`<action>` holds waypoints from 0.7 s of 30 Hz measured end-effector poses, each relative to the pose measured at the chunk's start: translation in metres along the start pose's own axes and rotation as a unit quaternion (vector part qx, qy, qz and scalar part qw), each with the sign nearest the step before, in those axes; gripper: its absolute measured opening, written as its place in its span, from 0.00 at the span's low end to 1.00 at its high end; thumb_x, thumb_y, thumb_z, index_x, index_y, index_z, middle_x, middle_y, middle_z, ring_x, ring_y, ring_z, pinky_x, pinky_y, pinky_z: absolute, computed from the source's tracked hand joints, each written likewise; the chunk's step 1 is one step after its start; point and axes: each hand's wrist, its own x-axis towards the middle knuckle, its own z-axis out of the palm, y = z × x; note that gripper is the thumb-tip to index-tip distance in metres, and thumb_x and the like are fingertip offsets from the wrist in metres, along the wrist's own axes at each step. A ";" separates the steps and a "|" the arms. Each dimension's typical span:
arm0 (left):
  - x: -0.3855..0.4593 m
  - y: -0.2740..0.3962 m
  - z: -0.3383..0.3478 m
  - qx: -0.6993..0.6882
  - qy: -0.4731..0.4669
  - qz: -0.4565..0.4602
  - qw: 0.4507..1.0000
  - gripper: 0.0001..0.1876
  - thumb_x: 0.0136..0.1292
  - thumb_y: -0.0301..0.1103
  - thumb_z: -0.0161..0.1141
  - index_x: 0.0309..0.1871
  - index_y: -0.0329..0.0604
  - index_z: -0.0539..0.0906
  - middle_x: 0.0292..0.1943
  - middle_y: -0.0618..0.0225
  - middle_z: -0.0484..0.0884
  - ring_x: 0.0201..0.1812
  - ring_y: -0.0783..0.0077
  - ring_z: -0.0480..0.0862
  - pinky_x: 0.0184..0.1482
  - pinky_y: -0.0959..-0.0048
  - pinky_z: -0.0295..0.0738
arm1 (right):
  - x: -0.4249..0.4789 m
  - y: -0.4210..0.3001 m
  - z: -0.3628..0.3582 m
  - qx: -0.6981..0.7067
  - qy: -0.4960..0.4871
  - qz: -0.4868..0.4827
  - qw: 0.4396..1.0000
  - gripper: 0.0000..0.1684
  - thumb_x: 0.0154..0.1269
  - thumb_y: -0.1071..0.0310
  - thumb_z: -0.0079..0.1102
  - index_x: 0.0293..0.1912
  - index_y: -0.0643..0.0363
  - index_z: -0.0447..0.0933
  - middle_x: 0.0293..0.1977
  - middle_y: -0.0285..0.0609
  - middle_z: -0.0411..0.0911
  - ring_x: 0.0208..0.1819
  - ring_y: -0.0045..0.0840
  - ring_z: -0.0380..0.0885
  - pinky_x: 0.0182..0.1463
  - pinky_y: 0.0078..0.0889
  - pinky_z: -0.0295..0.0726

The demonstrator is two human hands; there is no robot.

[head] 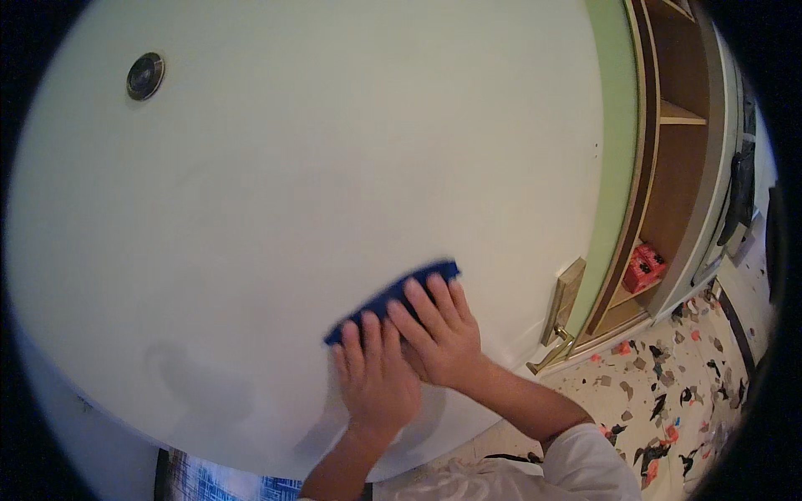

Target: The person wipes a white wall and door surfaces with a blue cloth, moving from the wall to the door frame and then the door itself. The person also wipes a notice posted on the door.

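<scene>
A folded blue cloth point(382, 303) lies flat against a white door panel point(313, 156), running at a slant. My left hand point(378, 379) presses the cloth's lower left part with its fingers laid over it. Just to the right, my right hand point(442, 335) presses the upper right part, fingers somewhat spread. The two hands touch or overlap near the thumbs. Both palms face the door, so what the fingertips grip beneath is partly hidden. Shadows of the arms fall on the panel below.
A round dark peephole point(145, 76) sits in the door at upper left. A brass lever handle point(554, 354) juts out right of my hands, under its plate point(564, 302). Beyond a green strip point(611, 138) stands a wooden shelf unit point(677, 169) holding red boxes point(643, 268). Speckled flooring point(677, 388) lies below.
</scene>
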 end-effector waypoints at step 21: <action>0.019 0.036 0.026 0.109 0.008 0.040 0.993 0.27 0.66 0.37 0.42 0.64 0.28 0.60 0.68 0.42 0.52 0.68 0.34 0.48 0.66 0.41 0.40 | -0.024 0.042 -0.012 0.046 0.008 0.017 0.999 0.25 0.59 0.59 0.52 0.56 0.57 0.71 0.61 0.47 0.65 0.65 0.42 0.59 0.68 0.48 0.51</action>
